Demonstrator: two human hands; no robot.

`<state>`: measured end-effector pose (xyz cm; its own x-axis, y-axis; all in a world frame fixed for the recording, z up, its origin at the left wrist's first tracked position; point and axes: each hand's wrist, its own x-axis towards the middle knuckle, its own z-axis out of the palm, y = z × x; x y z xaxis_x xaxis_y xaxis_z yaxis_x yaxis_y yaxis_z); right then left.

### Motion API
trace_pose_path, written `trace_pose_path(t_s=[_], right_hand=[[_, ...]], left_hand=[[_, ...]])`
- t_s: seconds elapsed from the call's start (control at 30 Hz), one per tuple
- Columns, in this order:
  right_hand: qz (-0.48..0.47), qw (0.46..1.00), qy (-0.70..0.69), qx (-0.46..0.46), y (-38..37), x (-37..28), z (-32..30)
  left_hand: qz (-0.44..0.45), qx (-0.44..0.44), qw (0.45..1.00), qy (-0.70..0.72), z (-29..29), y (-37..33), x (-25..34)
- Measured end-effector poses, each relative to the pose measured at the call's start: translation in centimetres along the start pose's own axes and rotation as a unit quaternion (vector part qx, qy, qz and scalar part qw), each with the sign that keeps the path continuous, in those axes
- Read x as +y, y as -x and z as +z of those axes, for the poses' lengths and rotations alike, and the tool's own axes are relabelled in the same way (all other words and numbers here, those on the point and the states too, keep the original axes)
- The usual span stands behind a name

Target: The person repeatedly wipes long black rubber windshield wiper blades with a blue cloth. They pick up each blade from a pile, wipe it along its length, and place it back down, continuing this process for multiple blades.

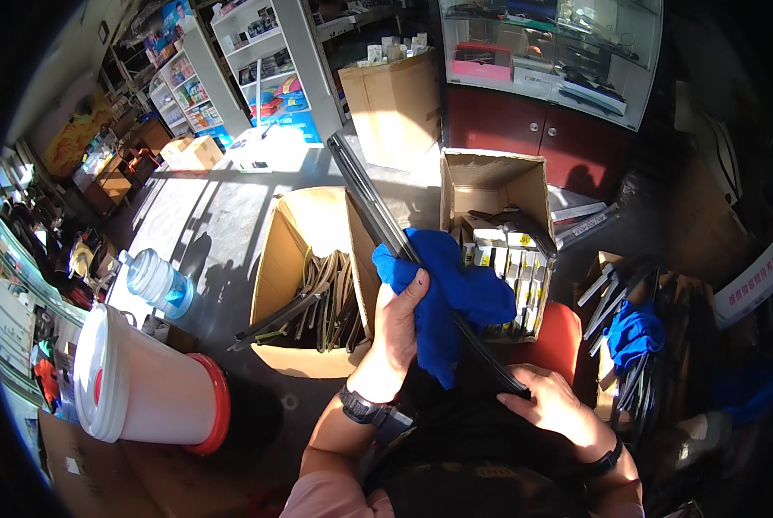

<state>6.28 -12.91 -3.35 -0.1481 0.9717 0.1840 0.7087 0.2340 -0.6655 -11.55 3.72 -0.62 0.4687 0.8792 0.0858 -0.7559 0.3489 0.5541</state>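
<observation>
A long, dark, slightly curved strip (371, 197), which looks like a wiper blade, slants across the middle from far left to near right. My left hand (397, 321) is closed on a blue cloth (438, 298) folded around the middle of the strip, thumb on top. The strip's near end is gripped by my right hand (552, 399), fingers curled around it. Whether it is one strip or a few lying together, I cannot tell. Cloth hides the part under my left hand.
A carton of similar strips (304, 205) stands beyond my left hand; a carton of small boxes (494, 164) is to its right. More strips and another blue cloth (635, 335) lie right. A white bucket (157, 384) and water bottle (157, 283) are left. A glass cabinet (550, 65) stands behind.
</observation>
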Motion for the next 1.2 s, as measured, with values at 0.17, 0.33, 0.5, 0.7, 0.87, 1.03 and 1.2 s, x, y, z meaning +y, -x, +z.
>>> trace_pose_path(t_s=[0.17, 0.33, 0.5, 0.7, 0.87, 1.03, 1.2], right_hand=[[0.154, 0.942, -0.274, -0.121, 0.6, -0.1, 1.2], [0.046, 0.989, -0.134, -0.039, 1.7, 0.4, 1.8], [0.060, 0.988, -0.137, -0.031, 1.8, 0.1, 1.4], [0.055, 0.988, -0.140, -0.037, 2.1, 0.7, 2.6], [0.019, 0.998, -0.048, 0.031, 1.5, -0.3, 2.0], [0.025, 0.998, -0.025, 0.042, 2.0, 0.1, 2.5], [0.048, 0.997, -0.023, 0.055, 1.9, 0.3, 2.9]], left_hand=[[0.087, 0.024, 0.990, -0.105, -0.6, 0.2, 0.7], [0.226, 0.063, 0.958, -0.167, -3.0, -3.7, 5.6], [0.255, 0.047, 0.920, -0.294, -1.3, -4.1, 8.8], [0.144, 0.104, 0.983, -0.045, -0.1, -3.2, 11.0], [0.173, 0.147, 0.972, -0.057, 0.2, -3.7, 10.7], [0.198, 0.062, 0.977, -0.056, -0.8, -3.6, 11.0], [0.282, 0.090, 0.953, -0.066, 0.2, -2.7, 9.8]])
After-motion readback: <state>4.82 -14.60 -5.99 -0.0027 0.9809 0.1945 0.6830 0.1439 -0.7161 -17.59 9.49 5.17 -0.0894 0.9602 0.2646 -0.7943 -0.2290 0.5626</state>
